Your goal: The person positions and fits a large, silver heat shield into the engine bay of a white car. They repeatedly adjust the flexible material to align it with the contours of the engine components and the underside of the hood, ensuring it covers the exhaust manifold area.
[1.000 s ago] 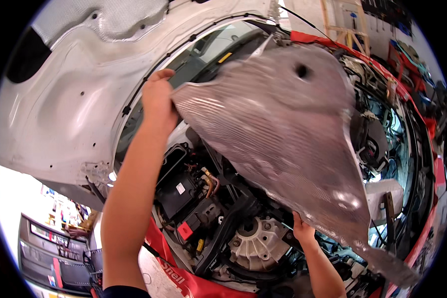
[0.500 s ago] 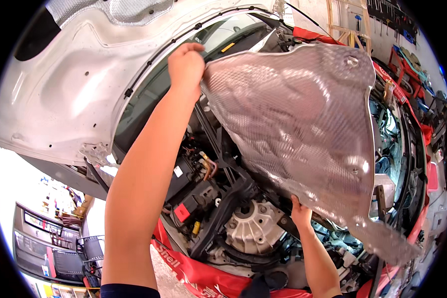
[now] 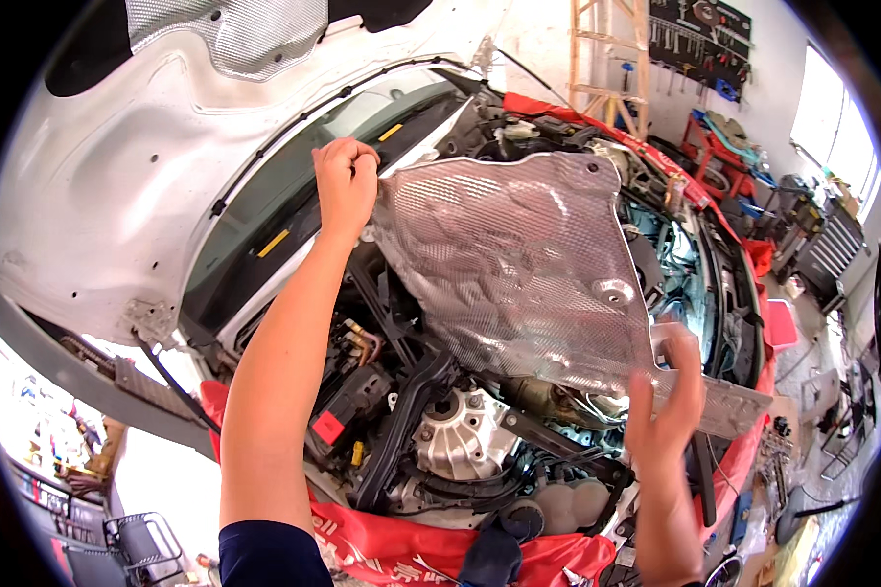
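Observation:
A large embossed silver heat shield (image 3: 519, 264) lies slanted over the engine bay, its dimpled face up, with a narrow tab reaching right. At its upper left corner my left hand (image 3: 346, 191) is closed on the edge; the fingertips are partly hidden. My right hand (image 3: 668, 396), blurred by motion, hovers over the lower right part of the shield near the tab. Its thumb and forefinger are spread apart with nothing between them. Below the shield sits a ribbed cast-metal strut mount (image 3: 463, 433), beside a black brace bar.
The raised white hood (image 3: 88, 186) fills the upper left, with the windshield (image 3: 255, 245) under it. Red protective covers (image 3: 392, 543) drape the fenders. A dark cloth (image 3: 489, 560) hangs over the near edge. Beyond stand a wooden ladder (image 3: 609, 59) and a tool board (image 3: 700, 44).
The heat shield has come down and flatter onto the engine bay. My right hand has let go of its lower edge and moved right and up, over it. My left hand is slightly lower.

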A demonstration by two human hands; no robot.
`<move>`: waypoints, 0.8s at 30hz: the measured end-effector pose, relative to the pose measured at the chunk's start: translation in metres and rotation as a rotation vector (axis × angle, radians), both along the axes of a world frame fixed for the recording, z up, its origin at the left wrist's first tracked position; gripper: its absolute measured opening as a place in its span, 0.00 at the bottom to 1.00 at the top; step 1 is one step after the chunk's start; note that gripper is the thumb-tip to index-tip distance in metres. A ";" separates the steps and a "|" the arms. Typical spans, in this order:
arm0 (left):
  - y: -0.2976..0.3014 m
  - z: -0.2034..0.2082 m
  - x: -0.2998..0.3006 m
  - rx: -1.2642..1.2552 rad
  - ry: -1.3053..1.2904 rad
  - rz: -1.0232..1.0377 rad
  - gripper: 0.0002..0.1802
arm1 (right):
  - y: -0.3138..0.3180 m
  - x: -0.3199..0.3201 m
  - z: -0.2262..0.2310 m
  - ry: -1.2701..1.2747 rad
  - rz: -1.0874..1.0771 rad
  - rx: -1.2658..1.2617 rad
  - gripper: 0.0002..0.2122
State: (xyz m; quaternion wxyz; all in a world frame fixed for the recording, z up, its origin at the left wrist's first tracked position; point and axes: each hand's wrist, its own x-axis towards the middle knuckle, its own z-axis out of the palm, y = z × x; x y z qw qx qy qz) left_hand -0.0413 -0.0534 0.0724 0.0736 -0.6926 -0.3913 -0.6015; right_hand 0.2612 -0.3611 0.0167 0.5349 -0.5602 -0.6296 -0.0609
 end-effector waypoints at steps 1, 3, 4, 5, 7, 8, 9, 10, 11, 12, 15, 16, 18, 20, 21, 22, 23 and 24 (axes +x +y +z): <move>0.003 -0.002 -0.005 0.028 0.023 -0.055 0.09 | 0.041 0.006 0.012 -0.224 -0.143 0.063 0.29; 0.009 -0.005 0.001 0.060 0.006 -0.151 0.11 | 0.081 0.007 0.025 -0.093 -0.139 -0.022 0.25; 0.009 -0.006 0.003 0.046 -0.047 -0.143 0.12 | 0.090 0.013 0.027 0.011 -0.089 -0.302 0.21; 0.011 -0.010 -0.001 0.027 -0.095 -0.119 0.14 | 0.102 0.010 0.026 0.122 -0.025 -0.586 0.18; 0.011 -0.011 0.006 0.236 -0.124 -0.154 0.15 | 0.086 0.001 0.018 0.074 -0.060 -0.600 0.13; 0.005 -0.010 0.015 0.277 -0.128 -0.227 0.16 | 0.069 -0.003 0.006 0.081 -0.108 -0.469 0.11; 0.000 -0.009 0.028 0.327 -0.146 -0.312 0.16 | 0.046 0.001 0.004 -0.085 -0.108 -0.367 0.11; -0.009 -0.009 0.037 0.373 -0.156 -0.357 0.15 | 0.027 -0.005 -0.004 0.131 -0.176 -0.404 0.11; -0.019 -0.009 0.040 0.422 -0.167 -0.400 0.15 | 0.006 0.013 -0.019 0.165 -0.237 -0.532 0.14; -0.022 -0.008 0.033 0.453 -0.148 -0.412 0.15 | -0.009 0.020 -0.036 0.266 -0.329 -0.417 0.11; -0.028 -0.012 0.007 0.396 -0.203 -0.458 0.15 | -0.005 0.020 -0.039 0.201 -0.186 -0.264 0.19; -0.030 -0.014 0.002 0.366 -0.217 -0.441 0.14 | -0.003 0.025 -0.045 0.196 -0.175 -0.276 0.19; -0.027 -0.019 -0.001 0.367 -0.230 -0.380 0.14 | -0.005 0.038 -0.052 0.160 -0.231 -0.256 0.25; -0.019 -0.020 -0.004 0.318 -0.257 -0.414 0.14 | -0.010 0.033 -0.056 0.165 -0.305 -0.266 0.26; -0.014 -0.019 -0.006 0.276 -0.261 -0.464 0.15 | -0.010 0.029 -0.055 0.137 -0.339 -0.230 0.27; -0.016 -0.019 -0.005 0.267 -0.256 -0.462 0.15 | -0.007 0.021 -0.054 0.114 -0.371 -0.200 0.28; -0.018 -0.018 -0.004 0.271 -0.230 -0.427 0.14 | -0.003 0.014 -0.057 0.119 -0.370 -0.201 0.28; -0.021 -0.016 -0.002 0.278 -0.204 -0.394 0.14 | 0.000 0.011 -0.064 0.123 -0.426 -0.222 0.29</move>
